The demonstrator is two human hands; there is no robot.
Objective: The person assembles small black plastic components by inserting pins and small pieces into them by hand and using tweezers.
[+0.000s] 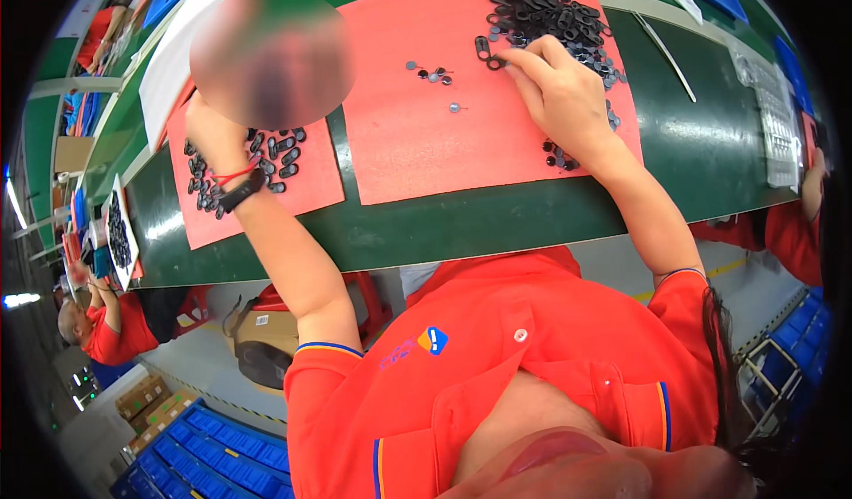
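My right hand (pixel 568 99) is over the right side of a pink mat (pixel 399 144), thumb and fingers closed at the edge of a black oval plastic frame (pixel 494 62). Another such frame (pixel 482 49) lies touching or close beside it. Behind that hand is a heap of black oval frames (pixel 546 11), with small round grey discs (pixel 612 73) along its near side. My left hand (pixel 213 130) is above a second pink mat (pixel 306 193) at the left; a blurred patch hides its fingers and anything in them. Filled oval pieces (pixel 275 157) lie scattered beneath it.
Several loose discs (pixel 435 75) and one single disc (pixel 455 107) lie mid-mat. Metal tweezers (pixel 666 55) rest on the green table (pixel 444 224) at the right, near clear plastic trays (pixel 763 117). Other people in red sit at both sides.
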